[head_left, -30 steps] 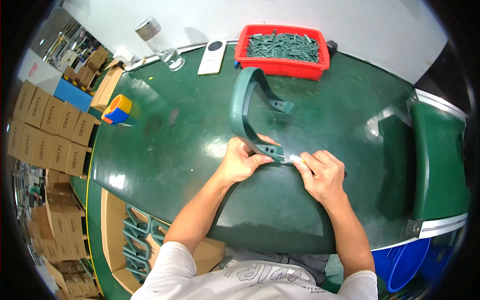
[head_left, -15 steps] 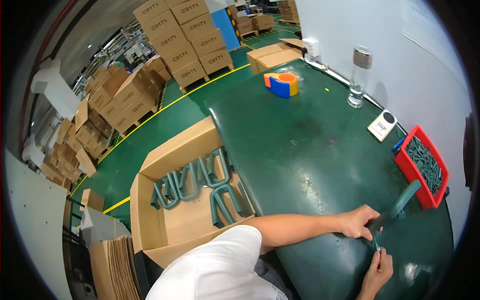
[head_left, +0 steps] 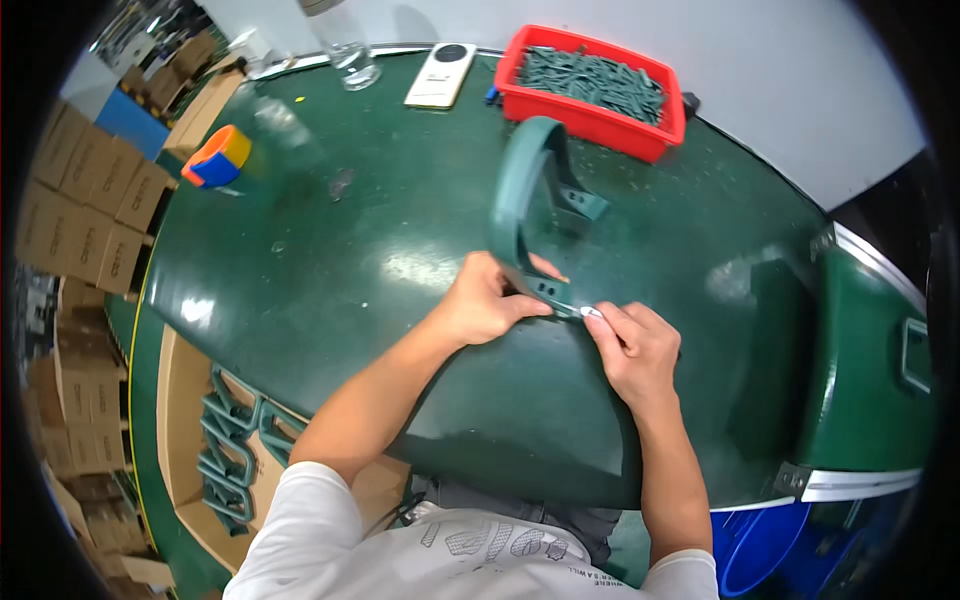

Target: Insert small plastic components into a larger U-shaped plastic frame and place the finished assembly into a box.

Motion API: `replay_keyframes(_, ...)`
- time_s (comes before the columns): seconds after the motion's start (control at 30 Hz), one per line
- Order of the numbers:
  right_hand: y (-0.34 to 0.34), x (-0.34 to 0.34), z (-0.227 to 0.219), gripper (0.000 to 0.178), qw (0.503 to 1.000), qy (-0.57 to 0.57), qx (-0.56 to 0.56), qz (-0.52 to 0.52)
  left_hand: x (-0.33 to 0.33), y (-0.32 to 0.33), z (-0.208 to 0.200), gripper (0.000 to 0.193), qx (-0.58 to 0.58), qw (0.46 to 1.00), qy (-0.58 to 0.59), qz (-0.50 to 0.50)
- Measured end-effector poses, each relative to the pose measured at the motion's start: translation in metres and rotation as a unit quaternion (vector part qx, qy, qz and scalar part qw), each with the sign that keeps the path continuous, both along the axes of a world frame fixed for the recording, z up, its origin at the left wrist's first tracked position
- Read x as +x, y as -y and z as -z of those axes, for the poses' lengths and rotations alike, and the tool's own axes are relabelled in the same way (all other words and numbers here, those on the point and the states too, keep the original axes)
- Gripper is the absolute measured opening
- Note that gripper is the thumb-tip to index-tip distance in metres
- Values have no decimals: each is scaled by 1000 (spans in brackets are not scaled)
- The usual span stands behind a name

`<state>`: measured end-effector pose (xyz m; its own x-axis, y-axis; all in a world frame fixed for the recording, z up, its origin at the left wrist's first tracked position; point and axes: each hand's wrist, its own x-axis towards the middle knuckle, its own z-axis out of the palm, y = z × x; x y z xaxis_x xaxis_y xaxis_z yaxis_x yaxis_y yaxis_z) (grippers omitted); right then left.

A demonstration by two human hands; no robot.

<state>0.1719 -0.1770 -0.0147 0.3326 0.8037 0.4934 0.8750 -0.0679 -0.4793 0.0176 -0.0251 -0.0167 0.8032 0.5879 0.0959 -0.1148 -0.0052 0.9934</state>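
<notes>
A dark green U-shaped plastic handle (head_left: 512, 205) stands tilted above the table, its bend pointing up and away from me. My left hand (head_left: 485, 302) is closed round its near end, beside two small dark holes. Between the thumb and fingers of my right hand (head_left: 637, 350) is a small light-coloured tool (head_left: 590, 312), mostly hidden by the fingers. The tool's tip meets the edge of the handle's near end, where a thin strip shows. The handle's other end, also with holes, hangs free toward the red bin.
A red bin (head_left: 585, 122) of small green pieces (head_left: 595, 82) stands at the back. Left of it are a phone (head_left: 442, 76), a glass bottle (head_left: 350, 55) and a tape dispenser (head_left: 217, 158). An open carton (head_left: 180, 400) with several green handles (head_left: 228, 455) sits below the table's left edge.
My view has swung to the right, so the bin now appears at the back middle. Both hands remain at the handle's near end, with the tool still against it.
</notes>
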Motion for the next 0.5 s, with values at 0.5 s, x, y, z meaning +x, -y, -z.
replay_keyframes(0.5,-3,-11,0,15,998,18,47,40,-6,2,0,31,-36,999,-23,17)
